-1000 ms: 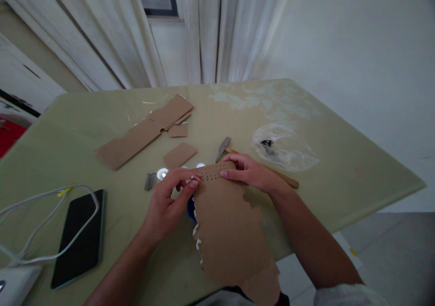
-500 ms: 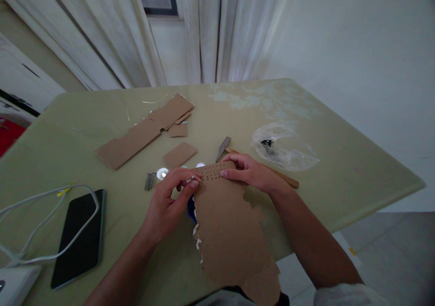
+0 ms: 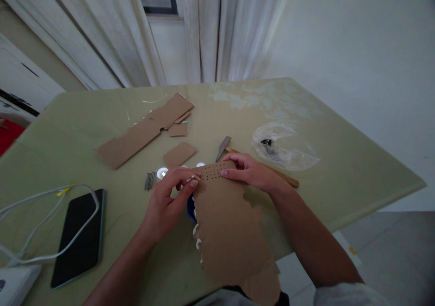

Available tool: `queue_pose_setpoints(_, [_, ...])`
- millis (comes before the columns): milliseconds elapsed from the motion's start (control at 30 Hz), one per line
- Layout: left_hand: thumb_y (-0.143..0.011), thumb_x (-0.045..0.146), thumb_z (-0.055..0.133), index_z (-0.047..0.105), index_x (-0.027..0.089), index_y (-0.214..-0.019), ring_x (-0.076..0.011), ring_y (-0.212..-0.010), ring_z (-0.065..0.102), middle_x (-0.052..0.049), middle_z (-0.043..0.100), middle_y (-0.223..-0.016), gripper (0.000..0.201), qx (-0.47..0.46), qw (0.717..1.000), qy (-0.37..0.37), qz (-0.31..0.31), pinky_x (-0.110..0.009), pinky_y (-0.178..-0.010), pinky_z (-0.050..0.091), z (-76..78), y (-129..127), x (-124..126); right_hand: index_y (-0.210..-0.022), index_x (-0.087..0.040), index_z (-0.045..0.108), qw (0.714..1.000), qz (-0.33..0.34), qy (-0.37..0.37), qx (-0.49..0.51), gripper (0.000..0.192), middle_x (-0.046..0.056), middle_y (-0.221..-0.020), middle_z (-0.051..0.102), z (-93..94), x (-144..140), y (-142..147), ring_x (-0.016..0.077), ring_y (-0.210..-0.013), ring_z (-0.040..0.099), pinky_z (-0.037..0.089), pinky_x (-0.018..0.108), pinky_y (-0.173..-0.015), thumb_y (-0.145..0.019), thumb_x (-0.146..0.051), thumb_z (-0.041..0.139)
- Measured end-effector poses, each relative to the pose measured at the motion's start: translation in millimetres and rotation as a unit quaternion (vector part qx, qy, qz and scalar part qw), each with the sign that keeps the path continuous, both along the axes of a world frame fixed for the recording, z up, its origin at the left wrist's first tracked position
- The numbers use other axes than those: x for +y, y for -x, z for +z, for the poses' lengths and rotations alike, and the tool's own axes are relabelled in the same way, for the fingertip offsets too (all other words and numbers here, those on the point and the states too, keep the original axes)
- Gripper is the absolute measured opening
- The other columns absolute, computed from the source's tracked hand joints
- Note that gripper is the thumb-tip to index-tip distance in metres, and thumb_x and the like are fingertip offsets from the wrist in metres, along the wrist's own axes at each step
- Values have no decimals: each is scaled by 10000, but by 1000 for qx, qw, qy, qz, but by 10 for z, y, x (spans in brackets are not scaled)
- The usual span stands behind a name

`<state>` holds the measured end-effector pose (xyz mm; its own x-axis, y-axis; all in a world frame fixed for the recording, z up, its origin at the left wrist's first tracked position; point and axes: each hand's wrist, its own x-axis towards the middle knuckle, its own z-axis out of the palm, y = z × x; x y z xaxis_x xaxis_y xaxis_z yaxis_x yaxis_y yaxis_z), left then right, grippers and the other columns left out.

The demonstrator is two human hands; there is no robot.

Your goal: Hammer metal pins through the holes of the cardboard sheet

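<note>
A: Main item? Go.

B: Long torn brown cardboard sheet, rows of small punched holes at its far end. It lies on the pale green counter and runs from mid-counter back over the near edge toward the person's lap.

A: Hands?

B: Left hand: grip pinched, thumb and forefinger closed on something tiny and pale at the sheet's left far corner. Looks like a small nail or pin head, too small to tell for sure. Right hand: fingers flat and pressed on the sheet's far end beside the holes, not clenched around anything. My read is that it pins the sheet so it won't slide while the left works the hole row.

A: Under the sheet?

B: Blue thing peeking out at the left edge, plus white ragged bits. Probably a pad under the holes, can't confirm.

A: Tools near?

B: Small wooden-handled hammer with grey metal head, just beyond the right hand, handle running under the wrist, within easy reach. Bundle of grey nails just left of the left hand. White round discs beside them.

A: Rest?

B: Brown cardboard offcuts toward the far left. Clear plastic bag with dark bits inside near the right edge. Black phone with white cable across it at the near left corner.
</note>
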<state>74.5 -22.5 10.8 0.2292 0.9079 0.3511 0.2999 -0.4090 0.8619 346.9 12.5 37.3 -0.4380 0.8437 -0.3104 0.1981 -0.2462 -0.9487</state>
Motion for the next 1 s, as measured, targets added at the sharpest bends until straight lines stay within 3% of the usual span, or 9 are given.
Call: queue_pose_setpoints(1000, [-1058, 296, 682, 807, 284, -1062, -191, -1003, 744, -24, 826, -1096, 125, 0, 1000, 2, 12, -308, -781, 555, -2, -22, -2, -1052, -215, 698, 1000, 2, -13, -16, 494, -2, -891, 629, 26, -4, -5, 160, -762, 568, 435, 277, -632, -828, -622, 865])
